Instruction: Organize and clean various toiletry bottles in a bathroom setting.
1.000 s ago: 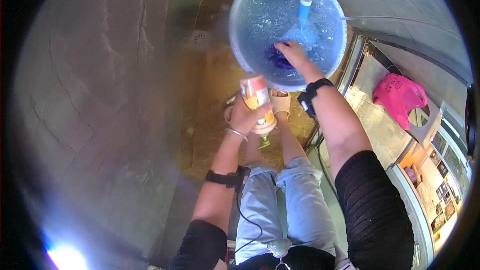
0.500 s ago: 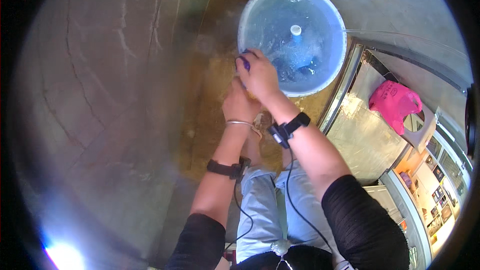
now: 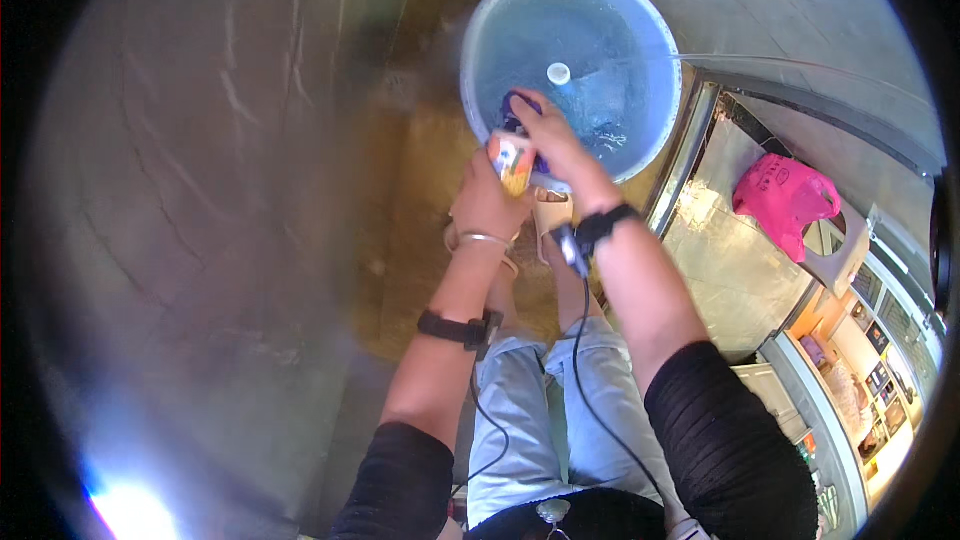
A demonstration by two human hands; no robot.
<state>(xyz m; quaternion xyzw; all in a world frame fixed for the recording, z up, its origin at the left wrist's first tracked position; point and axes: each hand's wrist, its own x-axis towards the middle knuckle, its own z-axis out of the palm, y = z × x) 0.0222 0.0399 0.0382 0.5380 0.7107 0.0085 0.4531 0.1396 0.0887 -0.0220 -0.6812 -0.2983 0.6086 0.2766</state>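
Note:
My left hand grips a small container-like thing with a white, orange and yellow pattern; its exact kind is unclear. Close against it, my right hand has its fingers around a dark purple object, mostly covered and too blurred to name. Both hands are over the near rim of a round blue tub holding water. Inside the tub, a white round cap shows at the water's surface, with something blue and blurred beside it.
A thin clear stream or tube runs to the tub's right rim. My sandalled feet stand just below it on a brown floor. Grey walls rise at left. Beyond a metal door sill, a pink plastic bag rests on a pale stool.
My hands have shifted slightly right and the right one has turned, bringing the patterned thing into sight. The white cap has drifted left and nearer within the tub.

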